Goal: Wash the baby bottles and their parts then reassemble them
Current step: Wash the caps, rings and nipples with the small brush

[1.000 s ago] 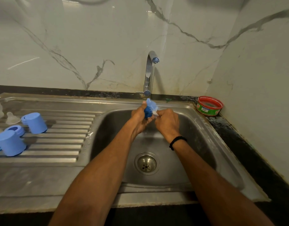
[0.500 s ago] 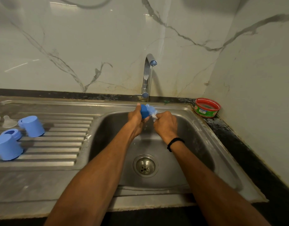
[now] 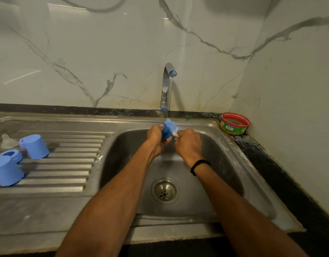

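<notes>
My left hand [image 3: 155,140] grips a blue bottle part [image 3: 168,127] over the back of the sink basin [image 3: 225,164], right under a thin stream from the tap [image 3: 166,89]. My right hand [image 3: 187,143] is curled round a small white brush; only its bristle tuft [image 3: 175,134] shows, pressed against the blue part. On the drainboard at the left lie two blue caps [image 3: 35,146] [image 3: 6,171], a blue collar ring [image 3: 11,154] and a clear nipple [image 3: 7,141].
The drain [image 3: 165,190] sits in the middle of the basin floor. A red and green tub [image 3: 234,123] stands in the back right corner by the wall. Marble walls close in at the back and the right.
Both hands have stayed under the tap. The blue part has turned a little in my left hand while the bristles rub on it.
</notes>
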A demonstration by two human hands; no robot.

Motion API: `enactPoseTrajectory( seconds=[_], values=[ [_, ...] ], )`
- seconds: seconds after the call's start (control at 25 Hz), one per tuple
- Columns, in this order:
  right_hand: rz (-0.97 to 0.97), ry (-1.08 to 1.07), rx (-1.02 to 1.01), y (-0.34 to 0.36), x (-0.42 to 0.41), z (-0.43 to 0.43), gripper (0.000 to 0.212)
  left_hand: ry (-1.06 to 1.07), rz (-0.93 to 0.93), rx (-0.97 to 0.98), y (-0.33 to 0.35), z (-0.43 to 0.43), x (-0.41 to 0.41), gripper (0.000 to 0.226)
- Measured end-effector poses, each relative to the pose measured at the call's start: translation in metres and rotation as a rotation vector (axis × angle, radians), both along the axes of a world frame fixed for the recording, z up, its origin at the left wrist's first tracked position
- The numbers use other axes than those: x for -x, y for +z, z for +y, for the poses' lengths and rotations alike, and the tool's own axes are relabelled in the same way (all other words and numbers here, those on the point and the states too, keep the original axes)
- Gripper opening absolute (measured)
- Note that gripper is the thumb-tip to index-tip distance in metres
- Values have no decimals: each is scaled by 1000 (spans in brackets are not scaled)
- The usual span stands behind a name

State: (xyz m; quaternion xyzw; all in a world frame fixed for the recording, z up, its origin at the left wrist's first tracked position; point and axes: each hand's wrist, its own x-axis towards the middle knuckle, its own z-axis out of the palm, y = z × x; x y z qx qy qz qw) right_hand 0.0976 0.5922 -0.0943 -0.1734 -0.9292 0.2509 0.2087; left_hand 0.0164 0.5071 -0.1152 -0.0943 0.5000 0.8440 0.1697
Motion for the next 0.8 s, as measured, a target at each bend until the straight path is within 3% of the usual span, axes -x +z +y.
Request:
enactPoseTrajectory(
  seconds=[0.44, 0.64, 0.8],
  values=[
    [45, 14, 51, 0, -1, -6, 22, 43, -23, -94, 6, 3, -3, 40],
    [-13, 89, 31, 1, -1, -12, 19, 197, -75, -160, -7, -22, 10, 34],
    [16, -57, 91, -1, -2, 0, 24, 18, -158, -192, -4, -15, -1, 43]
  ],
)
